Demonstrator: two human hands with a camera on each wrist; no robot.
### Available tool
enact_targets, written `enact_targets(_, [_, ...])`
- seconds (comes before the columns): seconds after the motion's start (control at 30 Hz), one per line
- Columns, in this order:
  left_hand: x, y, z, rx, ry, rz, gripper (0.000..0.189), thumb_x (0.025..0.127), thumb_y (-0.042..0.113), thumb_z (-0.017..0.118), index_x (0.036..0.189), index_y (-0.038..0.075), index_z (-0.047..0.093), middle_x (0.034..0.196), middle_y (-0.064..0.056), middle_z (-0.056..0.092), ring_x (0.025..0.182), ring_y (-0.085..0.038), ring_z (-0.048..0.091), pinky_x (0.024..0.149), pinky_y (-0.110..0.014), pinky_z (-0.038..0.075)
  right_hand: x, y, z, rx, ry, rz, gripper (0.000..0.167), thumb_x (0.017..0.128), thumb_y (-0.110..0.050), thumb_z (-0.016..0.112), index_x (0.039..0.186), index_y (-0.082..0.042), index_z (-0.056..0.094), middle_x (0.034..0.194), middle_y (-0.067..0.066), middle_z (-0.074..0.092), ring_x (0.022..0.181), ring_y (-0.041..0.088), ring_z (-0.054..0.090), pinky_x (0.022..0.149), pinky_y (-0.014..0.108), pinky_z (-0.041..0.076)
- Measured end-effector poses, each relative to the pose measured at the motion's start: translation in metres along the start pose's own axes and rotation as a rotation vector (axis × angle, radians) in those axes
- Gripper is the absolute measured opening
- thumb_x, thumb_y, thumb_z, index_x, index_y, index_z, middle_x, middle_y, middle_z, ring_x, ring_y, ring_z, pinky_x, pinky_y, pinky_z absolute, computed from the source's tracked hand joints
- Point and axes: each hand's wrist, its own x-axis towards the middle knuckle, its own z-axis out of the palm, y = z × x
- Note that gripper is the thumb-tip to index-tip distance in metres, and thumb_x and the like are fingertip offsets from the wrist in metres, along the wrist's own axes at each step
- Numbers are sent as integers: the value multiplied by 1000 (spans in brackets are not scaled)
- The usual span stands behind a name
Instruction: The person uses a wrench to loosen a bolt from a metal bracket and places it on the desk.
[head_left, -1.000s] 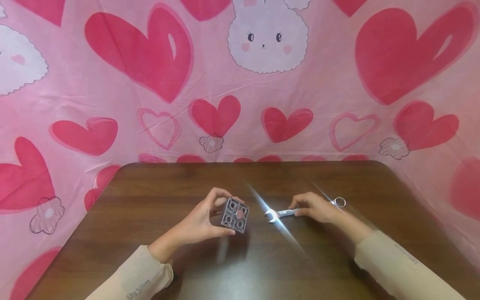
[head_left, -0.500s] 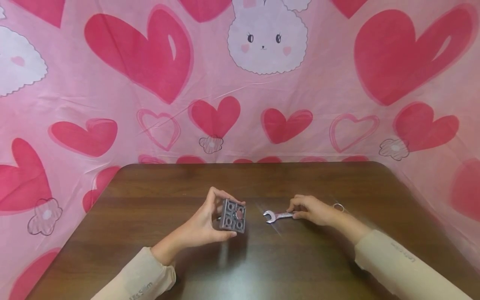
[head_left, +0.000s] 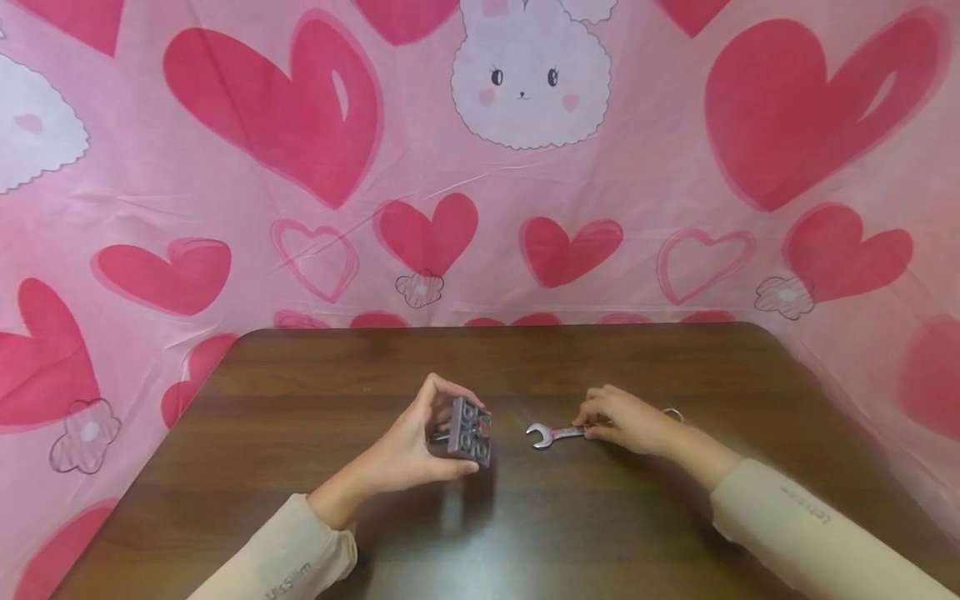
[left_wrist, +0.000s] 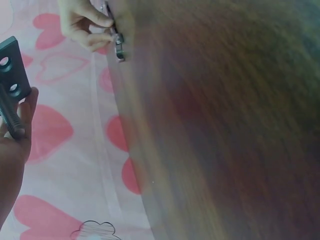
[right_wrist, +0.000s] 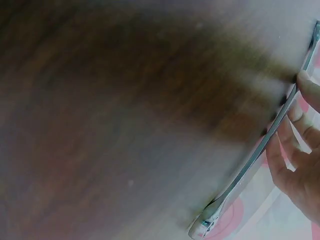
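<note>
My left hand (head_left: 408, 442) grips a grey square metal plate (head_left: 471, 435) by its edges, fingers above and thumb below, over the table. Its face shows several round holes and a reddish round centre, turned toward the right. From the plate's back a threaded bolt (left_wrist: 11, 117) juts out in the left wrist view. With thumb and fingers, my right hand (head_left: 628, 421) pinches a silver combination wrench (head_left: 557, 433) by the shaft, low over the table. The wrench's open end points left toward the plate, a short gap away. Its ring end (head_left: 674, 413) shows behind the wrist.
A brown wood-grain table (head_left: 360, 367) lies under both hands, its far edge meeting a pink curtain (head_left: 637, 167) printed with hearts and a rabbit face. Beige sleeves (head_left: 795, 517) cover both forearms.
The left hand has turned the plate so its face points more to the right and its side shows. The right hand has tilted the wrench slightly, and its glare has faded.
</note>
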Motion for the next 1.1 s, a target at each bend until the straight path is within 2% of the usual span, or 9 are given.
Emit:
enact_targets(0.13, [0,-1,0,34,-5,-2,71,72,0,85,125,5,38,126,-22,58,113,-17,66,95,-30,57,1,1,0,-7,-17,23,11,88,-16,74,99,-18,74,88,-9,59,82,8,51,73,25,47])
enact_targets(0.23, [1,-1,1,50,-3,-3,70,72,2,86,125,6,41,126,-22,59,113,-17,67,96,-30,57,3,1,-1,2,-1,30,11,89,-17,74,100,-19,74,92,-9,63,87,9,56,78,30,52])
enact_targets(0.43, [3,-1,3,61,20,-15,71,70,1,87,126,8,44,125,-20,62,110,-17,68,95,-31,57,9,-11,-7,82,124,44,21,91,-15,71,112,-12,72,106,0,72,100,21,65,89,43,54])
enact_targets(0.53, [5,0,4,77,40,-26,72,69,0,87,127,9,45,125,-17,63,112,-17,67,95,-30,57,12,-22,-9,135,194,47,25,92,-14,70,116,-10,70,113,3,73,105,25,66,92,46,55])
enact_targets(0.63, [7,1,7,83,63,-46,74,68,0,87,129,10,46,127,-14,63,114,-20,67,95,-30,57,16,-36,-10,214,237,38,24,91,-12,71,115,-12,71,113,3,74,108,22,67,94,45,55])
enact_targets(0.7, [8,1,8,94,82,-64,75,68,1,88,130,12,47,129,-12,63,115,-22,66,94,-30,57,18,-45,-10,277,242,36,24,90,-9,72,113,-14,72,113,3,74,105,18,67,91,41,57])
enact_targets(0.8, [10,2,10,101,99,-88,76,68,3,89,131,15,48,131,-9,62,118,-25,65,93,-30,58,20,-59,-10,358,240,28,23,89,-8,72,111,-15,72,112,5,74,93,11,65,77,33,59])
enact_targets(0.9, [12,2,13,105,107,-102,76,68,4,89,131,16,49,132,-8,62,118,-28,65,91,-30,58,22,-72,-8,403,243,0,21,90,-9,71,110,-16,72,107,4,74,83,8,59,64,26,55])
enact_targets(1.1, [15,2,19,95,121,-118,75,68,3,89,130,18,50,127,-11,62,117,-30,65,87,-29,60,25,-88,-5,470,247,-82,22,91,-12,70,113,-12,70,96,-1,72,83,5,59,62,25,55])
